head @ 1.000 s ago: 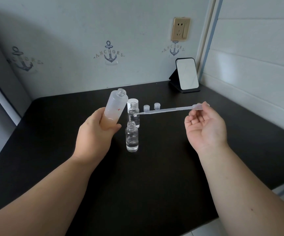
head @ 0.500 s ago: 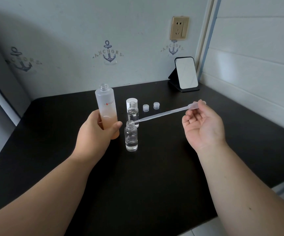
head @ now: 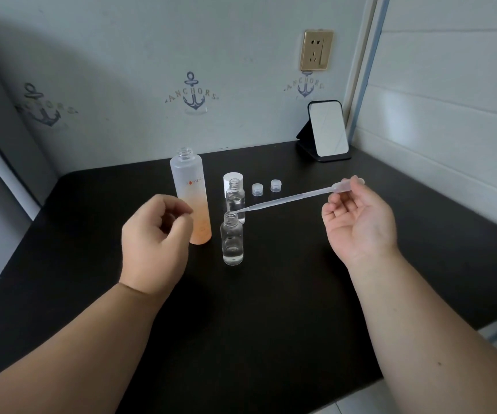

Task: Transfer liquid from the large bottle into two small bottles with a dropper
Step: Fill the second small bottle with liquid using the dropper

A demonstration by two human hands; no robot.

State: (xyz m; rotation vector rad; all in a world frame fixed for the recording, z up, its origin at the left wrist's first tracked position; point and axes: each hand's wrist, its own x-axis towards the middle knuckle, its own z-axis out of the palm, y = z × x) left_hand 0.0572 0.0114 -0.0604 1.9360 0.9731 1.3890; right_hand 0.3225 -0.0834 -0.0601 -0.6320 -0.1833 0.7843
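Dropper slants down-left, tip seemingly at near bottle mouth.

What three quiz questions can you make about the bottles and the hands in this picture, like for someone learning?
1. True or false: the left hand grips the large bottle.
2. What does the right hand pinch? A) a cap B) the dropper C) the mirror
3. Fill in: the dropper's tip is at the mouth of the ____ small bottle.

Key
1. False: the large bottle stands on the table and the left hand holds nothing.
2. B, by its bulb end.
3. Nearer; the farther small bottle stands behind it.
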